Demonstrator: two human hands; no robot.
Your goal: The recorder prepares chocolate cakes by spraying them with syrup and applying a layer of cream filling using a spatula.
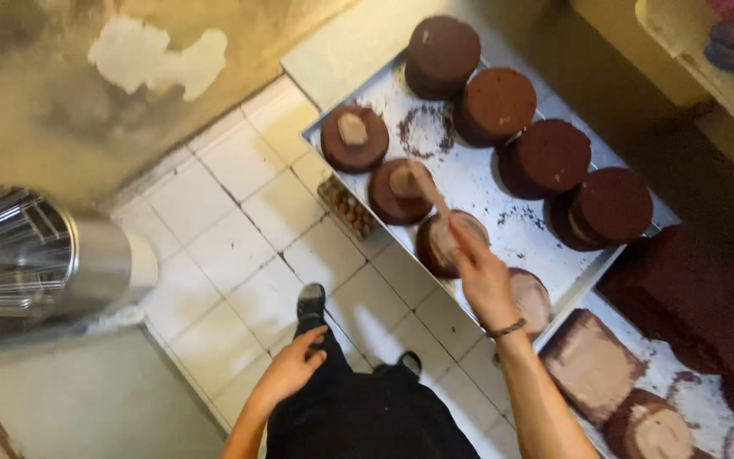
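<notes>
My right hand (pixel 482 276) grips a wooden spatula (pixel 429 190) whose blade rests on a round chocolate cake layer (pixel 398 194) with a dab of light brown cream on it. Beside it, another layer (pixel 354 138) carries a dab of cream, and a third (pixel 448 242) is spread with cream under my hand. They lie on a long white tray (pixel 477 183). Taller bare chocolate cakes (pixel 494 104) line the tray's far side. My left hand (pixel 292 367) hangs empty at my hip, fingers loosely apart.
A white tiled floor (pixel 239 246) lies below, with my dark shoes on it. A shiny metal cylinder (pixel 44 255) stands at the left. More cream-covered cakes (pixel 592 365) sit on a second tray at the lower right. A stained wall rises at the upper left.
</notes>
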